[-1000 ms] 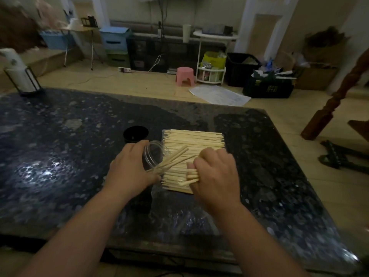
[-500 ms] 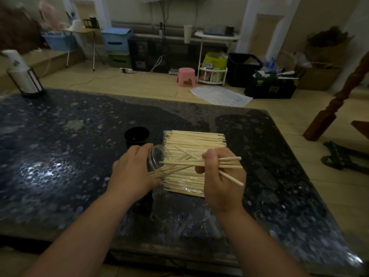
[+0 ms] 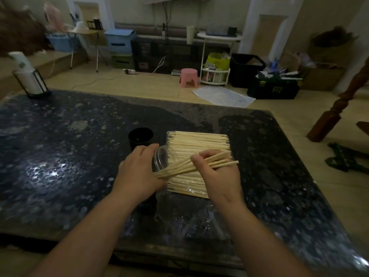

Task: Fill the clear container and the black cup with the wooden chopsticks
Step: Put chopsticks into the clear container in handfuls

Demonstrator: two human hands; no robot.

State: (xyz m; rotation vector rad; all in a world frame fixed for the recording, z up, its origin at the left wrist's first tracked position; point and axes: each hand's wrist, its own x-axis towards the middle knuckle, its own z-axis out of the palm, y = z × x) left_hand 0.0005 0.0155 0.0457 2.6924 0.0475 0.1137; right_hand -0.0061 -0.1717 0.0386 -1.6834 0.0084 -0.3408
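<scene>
Over the counter (image 3: 60, 156), left hand (image 3: 137, 172) is gripping the tilted clear container (image 3: 162, 156), right hand (image 3: 218, 175) is feeding pinched chopsticks (image 3: 201, 163) in; splayed tips risk snagging its rim.

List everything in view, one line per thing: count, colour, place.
table: one, dark speckled, fills the foreground
black cup: one, black, upright on the table beyond the left hand
clear container: one, transparent, tilted, mouth towards the right hand
loose chopsticks: many, pale wood, flat pile right of the cup
held chopsticks: small bunch, pale wood, tips reaching into the container
paper roll: one, white, standing at the table's far left corner
stool: one, pink, on the floor beyond the table
left hand: one, grip round the clear container
right hand: one, grip round the held chopsticks
</scene>
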